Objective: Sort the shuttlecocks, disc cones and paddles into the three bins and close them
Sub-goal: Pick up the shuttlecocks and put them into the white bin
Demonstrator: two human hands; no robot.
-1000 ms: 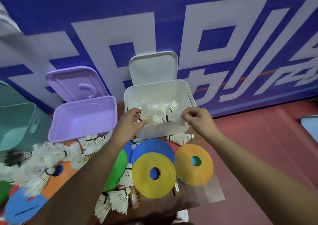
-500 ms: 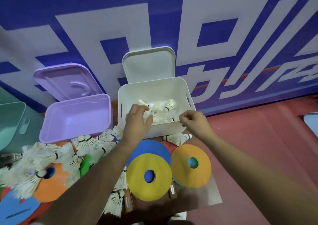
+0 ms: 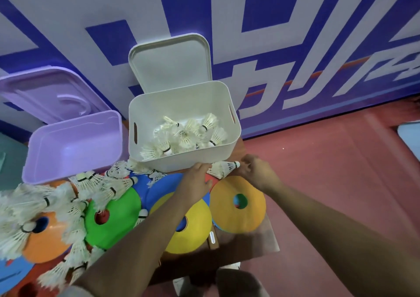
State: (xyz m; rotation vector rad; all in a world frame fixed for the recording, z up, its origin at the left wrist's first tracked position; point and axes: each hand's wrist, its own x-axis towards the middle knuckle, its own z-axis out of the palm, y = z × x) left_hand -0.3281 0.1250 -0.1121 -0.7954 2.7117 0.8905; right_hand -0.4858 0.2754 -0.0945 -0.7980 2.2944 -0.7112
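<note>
- The right hand [image 3: 256, 174] curls its grip at the cork end of a white feather shuttlecock [image 3: 223, 168]; blur hides whether it pinches.
- The left hand [image 3: 197, 181] keeps its grip spread and relaxed, fingertips touching that shuttlecock's feathers.
- The shuttlecock lies just in front of an open white plastic bin [image 3: 177, 166] holding a heap of feather shuttlecocks [image 3: 186, 135].
- An orange disc cone [image 3: 250, 217], a yellow disc cone [image 3: 195, 233] and a green disc cone [image 3: 118, 226] overlap on the brown tabletop [image 3: 250, 244].
- An open lilac plastic bin [image 3: 68, 142] stands to the left, with loose shuttlecocks [image 3: 45, 206] piled before it.
</note>
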